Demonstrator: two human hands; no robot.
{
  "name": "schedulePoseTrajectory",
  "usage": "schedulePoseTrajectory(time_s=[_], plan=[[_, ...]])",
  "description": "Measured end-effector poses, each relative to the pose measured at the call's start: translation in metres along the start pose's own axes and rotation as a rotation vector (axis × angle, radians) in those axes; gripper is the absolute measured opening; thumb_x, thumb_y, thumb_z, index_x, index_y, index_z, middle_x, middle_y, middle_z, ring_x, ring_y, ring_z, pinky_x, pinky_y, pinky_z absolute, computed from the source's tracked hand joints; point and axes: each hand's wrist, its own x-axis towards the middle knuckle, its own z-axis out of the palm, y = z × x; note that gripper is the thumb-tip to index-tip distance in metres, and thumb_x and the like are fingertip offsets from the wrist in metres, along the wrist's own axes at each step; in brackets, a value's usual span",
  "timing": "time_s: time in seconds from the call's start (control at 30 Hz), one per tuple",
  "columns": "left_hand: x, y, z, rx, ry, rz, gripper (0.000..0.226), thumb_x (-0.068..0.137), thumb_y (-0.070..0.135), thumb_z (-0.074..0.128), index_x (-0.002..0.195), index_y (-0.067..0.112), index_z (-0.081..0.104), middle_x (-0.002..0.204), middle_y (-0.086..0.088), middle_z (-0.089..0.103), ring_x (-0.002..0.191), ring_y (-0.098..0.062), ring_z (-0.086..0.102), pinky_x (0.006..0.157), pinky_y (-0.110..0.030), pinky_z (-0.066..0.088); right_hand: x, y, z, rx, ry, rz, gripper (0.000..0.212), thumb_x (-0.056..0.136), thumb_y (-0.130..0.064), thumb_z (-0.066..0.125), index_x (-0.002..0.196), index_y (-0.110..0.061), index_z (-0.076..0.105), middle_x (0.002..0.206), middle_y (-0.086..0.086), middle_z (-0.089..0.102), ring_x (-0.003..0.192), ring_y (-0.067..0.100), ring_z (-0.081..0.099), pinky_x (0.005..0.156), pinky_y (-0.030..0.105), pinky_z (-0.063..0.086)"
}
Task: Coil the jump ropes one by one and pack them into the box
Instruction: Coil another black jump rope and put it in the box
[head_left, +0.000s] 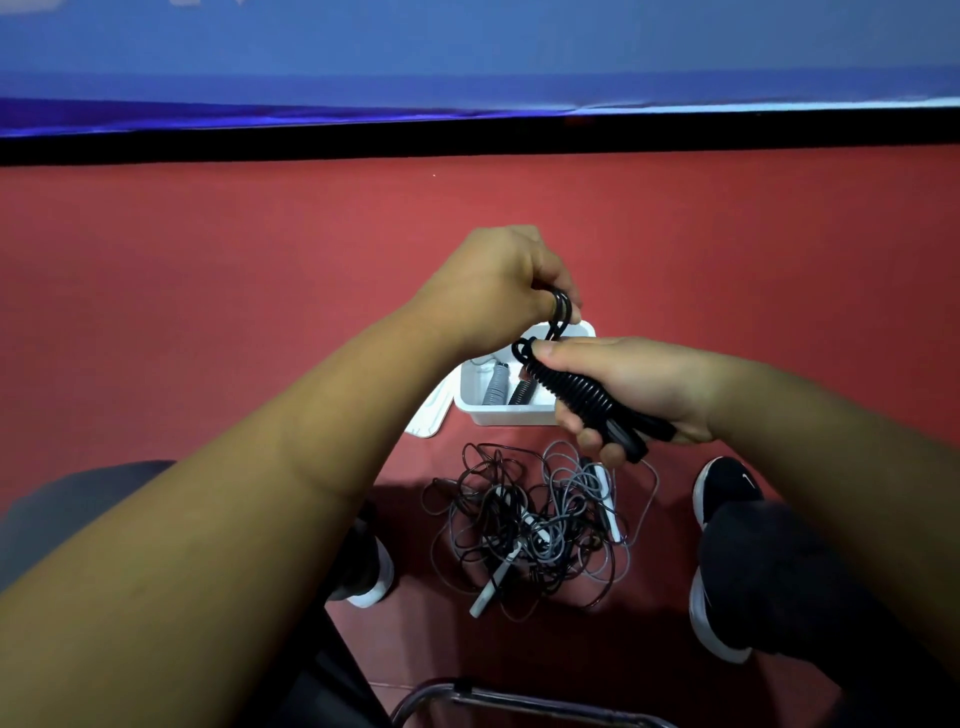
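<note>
Sitting on the red floor (208, 312) just beyond the hands, a white box (511, 415) stands open and holds two wound ropes side by side, a grey one (496, 387) on the left and a black one (521, 392) on the right. Both lean against its far wall. What looks like its white lid (428, 415) lies against the box's left side, partly behind the left forearm.

The far rim and right part of the box are covered by the hands, so the rest of its contents cannot be made out. Near the bottom edge a curved metal tube (519, 701) is cut off.

The right hand (639, 384) is closed around a black jump rope (576, 392), thumb pressed on the upper end, fingers curled under. Its cord is wrapped in tight turns around the handles. The bundle's long axis runs from upper left, over the box, down to lower right, where the handle ends stick out below the fingers. The left hand (493, 286) pinches a free loop of the cord (561, 312) that rises from the bundle's upper end.

Closer in, between two dark shoes, one on the left (371, 571) and one on the right (724, 488), a tangle of black and grey ropes (535, 525) lies loose on the floor, with a few pale handles showing in it. How many ropes it holds is unclear.
</note>
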Motion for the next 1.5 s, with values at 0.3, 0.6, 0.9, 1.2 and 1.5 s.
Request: schedulePoseTrajectory(time_s=[0.3, 0.6, 0.9, 1.2, 1.5], plan=[[0.007, -0.009, -0.007, 0.201, -0.027, 0.222, 0.024, 0.088, 0.014, 0.076, 0.105, 0.028, 0.084, 0.095, 0.005, 0.069, 0.088, -0.01, 0.064, 0.082, -0.019, 0.048, 0.013, 0.006, -0.017, 0.028, 0.304, -0.15, 0.029, 0.106, -0.054, 0.057, 0.11, -0.026, 0.061, 0.088, 0.013, 0.064, 0.059, 0.024, 0.061, 0.053, 0.035, 0.052], [0.002, -0.021, -0.008, 0.455, -0.205, 0.041, 0.024, 0.083, 0.029, 0.083, 0.108, 0.031, 0.081, 0.083, 0.005, 0.075, 0.081, -0.021, 0.064, 0.075, -0.034, 0.055, 0.008, 0.004, -0.02, 0.156, 0.263, -0.094, 0.033, 0.105, -0.049, 0.06, 0.124, -0.023, 0.065, 0.103, 0.008, 0.066, 0.084, 0.021, 0.072, 0.083, 0.058, 0.064], [-0.003, -0.013, -0.001, 0.072, -0.235, -0.232, 0.024, 0.086, 0.027, 0.087, 0.09, 0.012, 0.068, 0.078, -0.01, 0.074, 0.06, -0.017, 0.075, 0.064, -0.039, 0.064, 0.01, -0.002, -0.007, 0.386, 0.276, -0.114, 0.058, 0.09, -0.078, 0.062, 0.108, -0.024, 0.058, 0.076, 0.003, 0.057, 0.059, 0.018, 0.05, 0.058, 0.034, 0.047], [-0.004, -0.012, 0.005, -0.351, -0.214, -0.238, 0.031, 0.111, 0.038, 0.047, 0.099, 0.013, 0.062, 0.078, 0.001, 0.065, 0.062, -0.013, 0.044, 0.059, -0.031, 0.041, 0.008, -0.006, -0.019, 0.536, 0.241, -0.097, 0.054, 0.094, -0.074, 0.06, 0.114, -0.024, 0.055, 0.072, -0.003, 0.048, 0.055, 0.015, 0.042, 0.054, 0.03, 0.043], [-0.003, -0.018, -0.008, -0.35, -0.24, -0.258, 0.014, 0.102, 0.022, 0.068, 0.103, 0.009, 0.072, 0.093, -0.002, 0.08, 0.072, -0.007, 0.054, 0.069, -0.022, 0.047, -0.002, -0.01, -0.019, 0.47, 0.13, -0.141, 0.062, 0.082, -0.081, 0.065, 0.099, -0.022, 0.055, 0.071, -0.003, 0.045, 0.054, 0.013, 0.039, 0.053, 0.027, 0.037]])
